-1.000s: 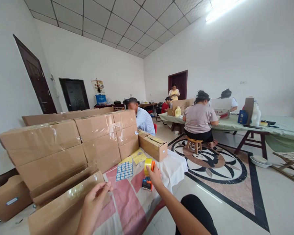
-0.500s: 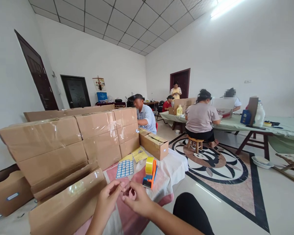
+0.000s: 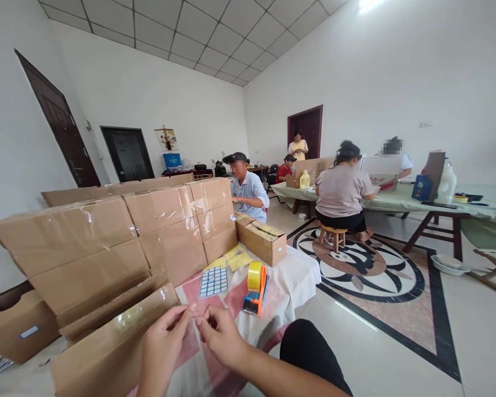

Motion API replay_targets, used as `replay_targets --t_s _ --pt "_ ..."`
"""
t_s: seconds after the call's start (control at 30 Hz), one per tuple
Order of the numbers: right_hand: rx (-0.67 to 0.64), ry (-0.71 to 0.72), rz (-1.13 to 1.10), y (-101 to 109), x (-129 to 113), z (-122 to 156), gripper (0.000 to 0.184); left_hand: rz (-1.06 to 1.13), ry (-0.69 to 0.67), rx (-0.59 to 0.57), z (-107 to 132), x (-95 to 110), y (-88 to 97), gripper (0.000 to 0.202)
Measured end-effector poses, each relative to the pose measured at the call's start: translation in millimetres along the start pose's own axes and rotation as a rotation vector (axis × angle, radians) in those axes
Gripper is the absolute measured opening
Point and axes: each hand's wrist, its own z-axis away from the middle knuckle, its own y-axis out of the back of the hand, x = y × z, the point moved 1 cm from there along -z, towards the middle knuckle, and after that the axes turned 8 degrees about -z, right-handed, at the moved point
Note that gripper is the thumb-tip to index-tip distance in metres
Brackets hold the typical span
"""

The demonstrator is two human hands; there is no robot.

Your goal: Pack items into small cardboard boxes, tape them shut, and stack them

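Tape dispenser (image 3: 257, 285): orange and blue with a yellow roll, on the cloth-covered surface (image 3: 300, 278), just beyond the right hand.
Hands: left hand (image 3: 165, 337) and right hand (image 3: 221, 336) near each other, thumb and finger of each drawn together in a pinch; what sits between the fingertips is too small to tell.
Sticker sheet (image 3: 214, 282): white with rows of blue-edged labels, lying flat left of the dispenser; any print is unreadable.
Yellow paper (image 3: 237, 257): beside the sheet, marks too small to read.
Long box (image 3: 268, 242): brown, small white label on its end, unreadable.
Front box (image 3: 116, 342): shiny tape along its top, partly behind the left hand.
Stacked boxes (image 3: 169, 237): a wall across the left, hiding part of a person in a pale blue shirt (image 3: 252, 193).
Cut-out box (image 3: 12, 317): far left, blue-edged white label, writing too small.
White carton (image 3: 381, 181): red characters, not clearly readable, on the green-covered far surface (image 3: 417, 205).
Bottles: yellow (image 3: 305, 180), blue (image 3: 421, 188) and white (image 3: 447, 182), also there.
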Motion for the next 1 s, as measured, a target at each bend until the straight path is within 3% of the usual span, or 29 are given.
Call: replay_targets --t_s 0.23,0.47,0.57,0.63,0.73,0.8,0.9,1.0 --pt "-0.011 0.01 -0.024 -6 -8 -5 0.042 -0.064 0.082 0.106 4 6 10.5 0.05" --pt "-0.075 0.022 -0.101 -17 1 -8 0.017 -0.007 0.066 0.186 1 -1 14.3 0.048" --pt "-0.083 0.042 -0.003 -16 0 -7 0.008 -0.004 0.073 0.183 2 0 14.9 0.047" --pt "-0.081 0.095 0.116 -11 -2 -6 0.015 0.001 0.067 0.19 3 3 15.5 0.046" --pt "-0.032 0.261 0.301 -3 -13 -9 0.039 -0.007 0.029 0.22 6 8 16.1 0.043" --pt "0.01 0.338 0.351 1 -24 -16 0.044 -0.03 -0.015 0.23 8 11 16.0 0.042" --pt "0.008 0.346 0.352 3 -44 -32 0.03 -0.05 -0.103 0.213 11 15 15.5 0.041" --pt "-0.079 0.377 0.42 1 -65 -44 0.007 -0.029 -0.162 0.205 14 17 16.0 0.042"
